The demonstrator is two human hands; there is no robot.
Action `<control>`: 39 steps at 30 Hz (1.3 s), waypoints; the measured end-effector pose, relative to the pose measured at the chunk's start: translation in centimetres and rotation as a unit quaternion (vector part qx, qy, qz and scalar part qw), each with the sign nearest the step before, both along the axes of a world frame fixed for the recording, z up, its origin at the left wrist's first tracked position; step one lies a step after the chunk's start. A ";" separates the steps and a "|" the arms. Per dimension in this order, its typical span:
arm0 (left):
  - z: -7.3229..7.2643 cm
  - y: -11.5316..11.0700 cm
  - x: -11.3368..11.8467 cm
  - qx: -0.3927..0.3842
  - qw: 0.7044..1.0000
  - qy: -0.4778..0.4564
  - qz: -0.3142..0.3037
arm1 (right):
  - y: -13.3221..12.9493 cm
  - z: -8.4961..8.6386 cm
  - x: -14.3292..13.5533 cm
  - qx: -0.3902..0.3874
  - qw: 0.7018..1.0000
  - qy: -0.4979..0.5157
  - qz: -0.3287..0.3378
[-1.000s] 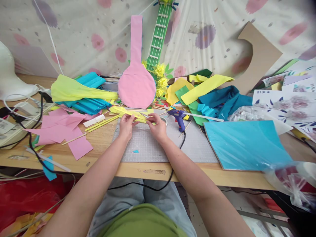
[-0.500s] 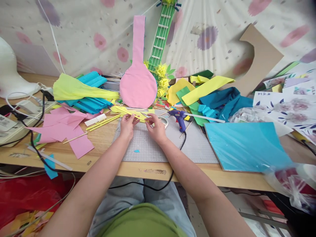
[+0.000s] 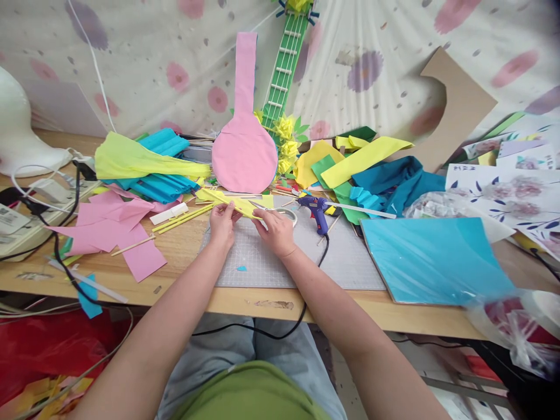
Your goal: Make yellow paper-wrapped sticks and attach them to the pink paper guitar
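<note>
A narrow strip of yellow crepe paper (image 3: 242,206) stretches between my two hands, just over the far part of the grey cutting mat (image 3: 341,262). My left hand (image 3: 223,223) pinches it from the left, thumb and fingers together. On the other end, my right hand (image 3: 276,230) grips it with bent fingers. Beyond the hands stands a pink banjo-shaped cutout (image 3: 245,153). A roll of tape (image 3: 290,217) lies partly behind my right hand. To the right rests a purple glue gun (image 3: 315,211) with a long white glue stick in it. Yellow sticks (image 3: 186,218) lie left of my left hand.
Pink paper scraps (image 3: 118,224) and a power strip (image 3: 44,224) with cables are on the left. A blue sheet pack (image 3: 437,259) lies at right. Behind stands a green string-instrument model (image 3: 284,73). The glue gun's black cord (image 3: 301,312) hangs over the front edge.
My right hand has turned slightly, its fingers now lying more over the yellow strip. My left hand has shifted a little toward the left. The strip stays held between both hands.
</note>
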State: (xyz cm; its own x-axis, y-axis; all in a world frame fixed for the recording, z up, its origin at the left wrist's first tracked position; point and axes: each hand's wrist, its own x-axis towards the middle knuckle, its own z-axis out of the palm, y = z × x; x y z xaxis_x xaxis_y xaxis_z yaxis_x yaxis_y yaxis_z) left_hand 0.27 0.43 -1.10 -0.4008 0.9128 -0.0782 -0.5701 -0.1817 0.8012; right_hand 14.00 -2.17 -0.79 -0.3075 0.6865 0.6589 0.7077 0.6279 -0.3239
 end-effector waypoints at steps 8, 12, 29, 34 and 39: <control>-0.2 0.1 0.2 0.019 0.999 0.031 0.016 | 0.0 0.1 -0.3 -0.016 0.998 -0.037 -0.048; -0.2 0.1 0.3 0.017 0.998 0.060 0.005 | 0.3 -0.4 -0.8 -0.063 0.993 -0.082 -0.056; 0.2 -1.2 0.8 0.000 0.948 0.298 -0.114 | 0.0 -0.2 -0.6 -0.183 0.981 -0.014 -0.058; -0.2 -1.1 0.5 0.003 0.932 0.347 -0.102 | 0.1 0.0 -0.2 -0.223 0.973 -0.026 -0.043; -0.4 -0.7 0.1 -0.008 0.930 0.364 -0.038 | 0.1 0.2 -0.1 -0.231 0.970 -0.057 -0.051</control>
State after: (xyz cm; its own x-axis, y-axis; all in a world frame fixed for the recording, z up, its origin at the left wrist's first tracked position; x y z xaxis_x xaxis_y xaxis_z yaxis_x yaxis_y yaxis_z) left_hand 0.36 -0.24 -1.47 -0.2868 0.9419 0.1751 0.1149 -0.1477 0.9823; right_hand 13.94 -2.09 -0.61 -0.2757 0.9310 0.2394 0.8063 0.3596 -0.4697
